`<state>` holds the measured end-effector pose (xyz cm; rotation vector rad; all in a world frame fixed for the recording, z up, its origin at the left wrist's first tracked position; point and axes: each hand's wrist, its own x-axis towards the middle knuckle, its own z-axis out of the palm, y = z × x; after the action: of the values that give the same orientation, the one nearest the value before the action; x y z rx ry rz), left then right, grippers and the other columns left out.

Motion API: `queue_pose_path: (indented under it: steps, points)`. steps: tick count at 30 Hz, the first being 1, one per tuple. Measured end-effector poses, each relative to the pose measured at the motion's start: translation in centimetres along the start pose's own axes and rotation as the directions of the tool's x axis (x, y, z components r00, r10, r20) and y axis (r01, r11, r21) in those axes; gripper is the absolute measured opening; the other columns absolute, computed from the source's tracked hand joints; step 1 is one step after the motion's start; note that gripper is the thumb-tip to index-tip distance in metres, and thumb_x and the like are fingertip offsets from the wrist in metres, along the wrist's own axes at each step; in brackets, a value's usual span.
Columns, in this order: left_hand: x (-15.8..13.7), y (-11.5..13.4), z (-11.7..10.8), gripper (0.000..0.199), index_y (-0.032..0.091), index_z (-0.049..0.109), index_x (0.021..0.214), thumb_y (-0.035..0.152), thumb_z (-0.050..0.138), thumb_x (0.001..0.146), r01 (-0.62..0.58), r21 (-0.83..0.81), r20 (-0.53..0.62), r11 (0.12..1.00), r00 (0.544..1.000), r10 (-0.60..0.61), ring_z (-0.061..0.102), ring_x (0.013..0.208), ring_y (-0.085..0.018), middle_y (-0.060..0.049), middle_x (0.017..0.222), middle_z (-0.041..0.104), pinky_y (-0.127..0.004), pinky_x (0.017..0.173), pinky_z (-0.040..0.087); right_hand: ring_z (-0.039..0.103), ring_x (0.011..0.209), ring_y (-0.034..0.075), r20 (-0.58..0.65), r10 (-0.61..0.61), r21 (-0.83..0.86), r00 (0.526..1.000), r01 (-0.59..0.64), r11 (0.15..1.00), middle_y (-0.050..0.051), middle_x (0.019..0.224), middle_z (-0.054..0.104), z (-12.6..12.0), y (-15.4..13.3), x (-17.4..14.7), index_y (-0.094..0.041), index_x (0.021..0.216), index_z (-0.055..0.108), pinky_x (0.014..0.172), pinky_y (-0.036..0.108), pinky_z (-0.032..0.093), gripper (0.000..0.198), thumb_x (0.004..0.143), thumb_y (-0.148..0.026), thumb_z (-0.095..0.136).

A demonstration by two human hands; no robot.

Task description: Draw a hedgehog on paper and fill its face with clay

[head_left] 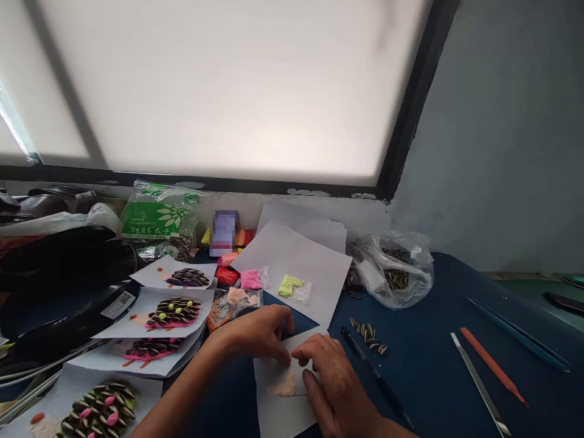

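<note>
Between two bare hands, on a dark blue surface (456,340), one peach-colored piece (283,386) is lying on one white sheet (278,420). The left hand (262,331) is resting just beyond the piece, fingers bent downward; the right hand (335,377) is resting beside it, fingers curved inward. Whether either hand's fingers are gripping anything, one cannot tell. To the left, four decorated papers (155,295) are showing, each bearing one cluster of striped seeds; one cluster is carrying yellow-green dots and two are carrying pink ones. Ahead, one yellow-green packet (292,287) is lying on a blank sheet (314,258), and one bright pink packet (252,280) is sitting near one red packet (227,277). Farther back, one green-printed bag (157,222) is standing at the left and one clear bag of seeds (395,277) is slumping at the right. Nearer, one black pen (375,371) is lying beside one small group of loose seeds (367,333), overlapping too much for counting. At far right, three slender tools are lying apart: one silver (479,383), one orange (493,365), one blue (520,334).
</note>
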<state>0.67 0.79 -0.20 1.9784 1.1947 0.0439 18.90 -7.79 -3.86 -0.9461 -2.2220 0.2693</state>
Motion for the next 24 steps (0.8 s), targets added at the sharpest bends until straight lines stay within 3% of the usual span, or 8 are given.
queue_pose_path:
  steps: [4, 9, 12, 15, 19, 24]
  points:
    - [-0.1, 0.5, 0.2, 0.028, 0.02, 0.061, 0.079, 0.028, 0.07, 0.054, 0.014, 0.098, -0.057, 0.995, 0.998, -0.008, 0.049, 0.06, -0.012, 0.004, 0.069, 0.055, -0.022, 0.048, 0.032, 0.053, 0.082, 0.02, -0.018, 0.002, 0.028, 1.0, -0.001, 1.0, 0.006, 0.09, 0.057, -0.5, 0.3, 0.1, -0.019, 0.102, 0.049, 0.072, 0.033, 0.039, 0.027, 0.081, -0.004, 0.038]
    - [0.1, 0.6, 0.5, 0.009, 0.019, 0.058, 0.065, 0.026, 0.062, 0.061, -0.013, 0.065, -0.036, 0.998, 0.999, 0.016, 0.046, 0.056, -0.011, 0.005, 0.06, 0.052, -0.023, 0.048, 0.029, 0.054, 0.084, 0.02, -0.067, -0.009, 0.048, 0.998, 0.012, 0.999, 0.006, 0.093, 0.059, -0.8, 0.6, 0.2, -0.019, 0.104, 0.05, 0.076, 0.033, 0.04, 0.028, 0.083, -0.003, 0.039]
    - [0.0, 0.5, 0.1, 0.005, 0.019, 0.055, 0.062, 0.023, 0.057, 0.061, -0.047, 0.077, -0.03, 0.996, 0.998, 0.05, 0.045, 0.056, -0.011, 0.006, 0.058, 0.05, -0.023, 0.048, 0.027, 0.054, 0.084, 0.02, -0.092, 0.022, 0.059, 0.995, -0.017, 0.998, 0.006, 0.093, 0.059, -0.7, 0.8, 0.2, -0.019, 0.103, 0.051, 0.075, 0.034, 0.041, 0.028, 0.083, -0.004, 0.039]
    - [-0.4, 0.6, -0.7, 0.005, 0.019, 0.052, 0.058, 0.022, 0.054, 0.061, -0.021, 0.151, -0.095, 0.988, 0.995, 0.036, 0.044, 0.056, -0.011, 0.005, 0.056, 0.049, -0.023, 0.049, 0.026, 0.054, 0.083, 0.02, -0.1, 0.045, 0.058, 0.994, -0.039, 0.998, 0.006, 0.091, 0.059, -0.6, 0.8, 0.1, -0.019, 0.101, 0.052, 0.074, 0.034, 0.042, 0.027, 0.083, -0.003, 0.038]
    - [-1.0, 0.3, -1.4, 0.006, 0.02, 0.05, 0.053, 0.021, 0.053, 0.058, 0.111, 0.2, -0.142, 0.973, 0.986, -0.083, 0.047, 0.055, -0.012, 0.003, 0.055, 0.053, -0.023, 0.048, 0.027, 0.054, 0.086, 0.021, -0.048, 0.047, 0.016, 0.998, -0.046, 0.999, 0.007, 0.096, 0.06, -0.7, 0.7, 0.0, -0.019, 0.104, 0.054, 0.077, 0.036, 0.044, 0.03, 0.082, -0.002, 0.04]
    - [-1.0, -0.8, -1.3, 0.004, 0.02, 0.055, 0.057, 0.023, 0.057, 0.056, 0.164, 0.096, -0.069, 0.982, 0.985, -0.158, 0.052, 0.055, -0.014, 0.002, 0.056, 0.06, -0.022, 0.047, 0.028, 0.054, 0.089, 0.023, 0.094, 0.13, -0.06, 0.987, -0.125, 0.99, 0.01, 0.101, 0.059, -0.8, 0.9, -0.1, -0.017, 0.104, 0.057, 0.08, 0.039, 0.047, 0.028, 0.084, -0.004, 0.043]
